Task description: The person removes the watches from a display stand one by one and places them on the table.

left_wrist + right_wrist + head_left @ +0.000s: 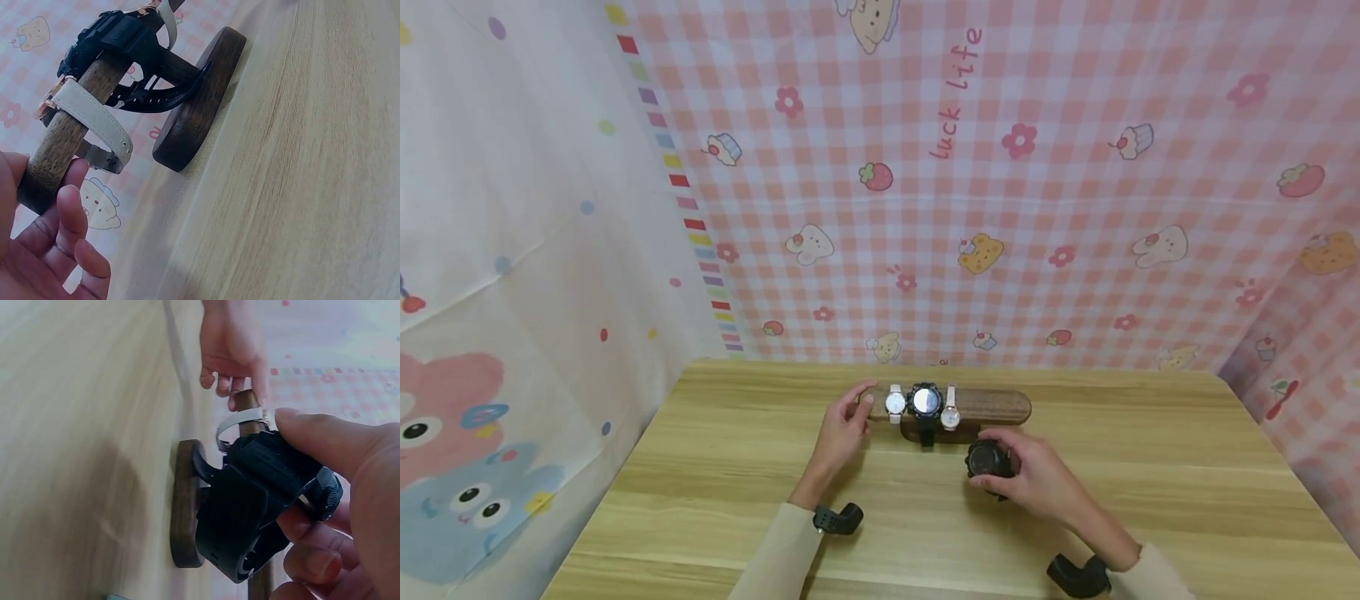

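A dark wooden watch stand [992, 403] stands at the table's back, its bar raised above an oval base [203, 103]. My left hand [842, 427] holds the bar's left end between thumb and fingers. On the bar, left to right, sit a white-strapped watch [895, 403], a black digital-style watch [926, 401] and a smaller watch with a pale strap [951, 417]. My right hand [1037, 479] pinches another black watch [250, 494] by its case, in front of the stand's right half. Its strap forms a loop hanging below the case in the right wrist view.
The bar's right part bears no watch. Wood-grain tabletop [715, 475] spreads on both sides and in front. A pink checked cloth [925, 208] hangs behind the table, and a white patterned cloth [550, 208] hangs on the left. Both wrists wear black straps [838, 519].
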Demonstrator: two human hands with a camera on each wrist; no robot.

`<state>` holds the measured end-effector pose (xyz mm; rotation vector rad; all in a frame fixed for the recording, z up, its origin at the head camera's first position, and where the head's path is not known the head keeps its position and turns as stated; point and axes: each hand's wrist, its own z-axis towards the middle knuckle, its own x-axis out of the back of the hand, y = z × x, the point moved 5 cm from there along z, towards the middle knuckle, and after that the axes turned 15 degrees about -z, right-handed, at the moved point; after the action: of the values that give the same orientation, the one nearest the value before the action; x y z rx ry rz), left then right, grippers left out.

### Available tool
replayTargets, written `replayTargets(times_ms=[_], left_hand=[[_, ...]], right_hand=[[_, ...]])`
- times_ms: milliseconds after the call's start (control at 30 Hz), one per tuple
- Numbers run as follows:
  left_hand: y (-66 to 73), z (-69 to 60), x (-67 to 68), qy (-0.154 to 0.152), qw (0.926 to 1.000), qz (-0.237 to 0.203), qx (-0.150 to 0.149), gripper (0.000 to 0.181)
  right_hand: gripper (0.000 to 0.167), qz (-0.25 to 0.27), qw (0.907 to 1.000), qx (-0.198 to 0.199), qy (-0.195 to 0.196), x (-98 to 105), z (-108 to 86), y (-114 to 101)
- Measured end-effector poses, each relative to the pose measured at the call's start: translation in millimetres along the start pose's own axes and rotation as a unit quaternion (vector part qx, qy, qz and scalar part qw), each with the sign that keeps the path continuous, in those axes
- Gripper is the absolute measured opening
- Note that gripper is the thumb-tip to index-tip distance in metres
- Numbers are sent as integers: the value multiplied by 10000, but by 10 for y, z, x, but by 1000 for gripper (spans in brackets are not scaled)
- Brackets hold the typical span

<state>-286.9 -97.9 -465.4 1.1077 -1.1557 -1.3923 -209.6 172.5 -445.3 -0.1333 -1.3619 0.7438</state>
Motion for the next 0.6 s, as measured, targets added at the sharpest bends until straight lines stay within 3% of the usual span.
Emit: replayTargets(times_ms=[267, 600], left_hand=[[-19, 8, 9, 39, 10000, -57, -20, 32], [-11, 8, 3, 71, 10000, -43, 11, 31]], right_hand=[[60, -550, 9984, -95, -73, -123, 7, 33], [59, -883, 9960, -142, -79, -211, 32, 56]])
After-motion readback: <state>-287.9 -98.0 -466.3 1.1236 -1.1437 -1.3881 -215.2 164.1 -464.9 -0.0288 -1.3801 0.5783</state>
